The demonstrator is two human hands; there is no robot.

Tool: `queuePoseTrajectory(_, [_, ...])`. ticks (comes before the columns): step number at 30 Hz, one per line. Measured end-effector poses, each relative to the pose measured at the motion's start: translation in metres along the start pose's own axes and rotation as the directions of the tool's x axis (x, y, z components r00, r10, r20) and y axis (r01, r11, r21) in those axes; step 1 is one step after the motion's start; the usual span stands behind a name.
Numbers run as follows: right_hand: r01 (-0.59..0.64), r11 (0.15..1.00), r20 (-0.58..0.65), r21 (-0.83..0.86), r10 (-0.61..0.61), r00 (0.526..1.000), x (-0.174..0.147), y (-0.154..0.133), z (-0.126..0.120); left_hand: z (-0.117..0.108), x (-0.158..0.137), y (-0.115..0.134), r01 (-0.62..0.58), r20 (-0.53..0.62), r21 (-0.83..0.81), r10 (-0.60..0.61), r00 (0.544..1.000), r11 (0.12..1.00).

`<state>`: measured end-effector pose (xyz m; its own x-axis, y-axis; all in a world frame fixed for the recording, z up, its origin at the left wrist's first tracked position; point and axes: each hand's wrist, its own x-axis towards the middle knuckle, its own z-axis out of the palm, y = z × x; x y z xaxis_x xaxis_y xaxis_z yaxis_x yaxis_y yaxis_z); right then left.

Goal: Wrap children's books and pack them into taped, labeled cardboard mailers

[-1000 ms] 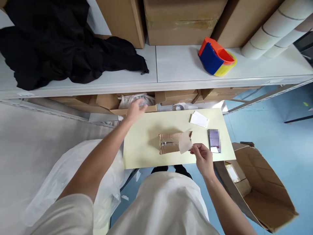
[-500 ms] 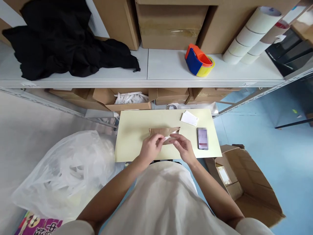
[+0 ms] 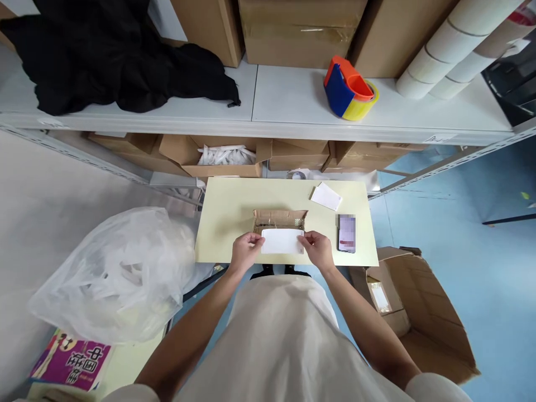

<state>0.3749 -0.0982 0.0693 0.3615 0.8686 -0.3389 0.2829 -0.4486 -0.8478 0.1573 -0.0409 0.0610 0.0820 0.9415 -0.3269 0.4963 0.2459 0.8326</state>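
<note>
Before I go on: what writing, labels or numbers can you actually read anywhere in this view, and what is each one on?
"中国结": large pale characters on the purple booklet at lower left, seen tilted.
White card held between left hand and right hand: no print visible.
Phone screen: blurred, unreadable.
Label inside the open carton on the floor: too small to read.
Tape dispenser and shelf boxes: no readable text.

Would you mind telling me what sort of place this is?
Probably a packing or stockroom area: cardboard boxes fill the metal shelf, beside a tape dispenser and paper rolls.
</note>
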Motion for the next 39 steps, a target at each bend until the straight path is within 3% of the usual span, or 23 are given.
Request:
queuePoseTrajectory(4, [0.037, 0.964, -0.075, -0.263, -0.058, 0.995, 0.026, -0.002, 0.013, 0.002, 0.029, 0.004, -0.021, -0.019, 0.238, 0.026, 0.999, 0.971])
queuePoseTrajectory(10, [0.026, 0.791, -0.07, -0.611, -0.086, 0.994, 0.056, 0.002, 0.035, 0.015, 0.056, 0.004, -0.057, -0.013, 0.521, 0.074, 0.997, 0.852])
queuePoseTrajectory(16, [0.117, 0.637, -0.049, -0.762, -0.237, 0.97, 0.051, 0.01, 0.049, 0.027, 0.055, -0.007, -0.148, -0.031, 0.643, 0.219, 0.975, 0.751])
queuePoseTrajectory(20, [0.118, 0.634, -0.114, -0.765, -0.313, 0.943, 0.043, 0.014, 0.052, 0.023, 0.05, -0.007, -0.158, -0.11, 0.639, 0.293, 0.95, 0.753])
queuePoseTrajectory(21, [0.104, 0.645, -0.148, -0.757, -0.325, 0.934, 0.041, 0.015, 0.052, 0.023, 0.049, -0.007, -0.209, -0.074, 0.638, 0.329, 0.941, 0.741])
queuePoseTrajectory(23, [0.114, 0.656, -0.17, -0.746, -0.353, 0.92, 0.038, 0.016, 0.053, 0.024, 0.046, -0.007, -0.417, 0.124, 0.627, 0.444, 0.887, 0.658])
queuePoseTrajectory(25, [0.234, 0.614, -0.056, -0.754, -0.415, 0.908, 0.035, 0.017, 0.054, 0.028, 0.045, -0.007, -0.638, 0.374, 0.574, 0.529, 0.762, 0.513])
queuePoseTrajectory(27, [0.405, 0.517, 0.148, -0.754, -0.467, 0.872, 0.033, 0.018, 0.055, 0.031, 0.047, -0.007, -0.727, 0.516, 0.547, 0.516, 0.683, 0.415])
queuePoseTrajectory(29, [0.494, 0.435, 0.287, -0.753, -0.458, 0.841, 0.032, 0.021, 0.053, 0.03, 0.05, -0.009, -0.712, 0.543, 0.581, 0.464, 0.7, 0.394])
queuePoseTrajectory(30, [0.487, 0.416, 0.3, -0.768, -0.439, 0.847, 0.031, 0.023, 0.051, 0.028, 0.052, -0.011, -0.693, 0.538, 0.603, 0.44, 0.719, 0.394])
queuePoseTrajectory(33, [0.349, 0.413, 0.181, -0.841, -0.394, 0.901, 0.028, 0.027, 0.046, 0.019, 0.056, -0.016, -0.662, 0.514, 0.646, 0.425, 0.745, 0.38])
queuePoseTrajectory(35, [0.298, 0.411, 0.129, -0.862, -0.389, 0.912, 0.024, 0.029, 0.046, 0.013, 0.055, -0.019, -0.683, 0.526, 0.636, 0.447, 0.724, 0.358])
queuePoseTrajectory(37, [0.346, 0.388, 0.186, -0.854, -0.393, 0.9, 0.02, 0.029, 0.049, 0.01, 0.052, -0.022, -0.727, 0.566, 0.599, 0.466, 0.68, 0.334])
queuePoseTrajectory(39, [0.368, 0.378, 0.22, -0.85, -0.38, 0.898, 0.015, 0.029, 0.054, 0.007, 0.05, -0.024, -0.735, 0.571, 0.59, 0.471, 0.672, 0.334])
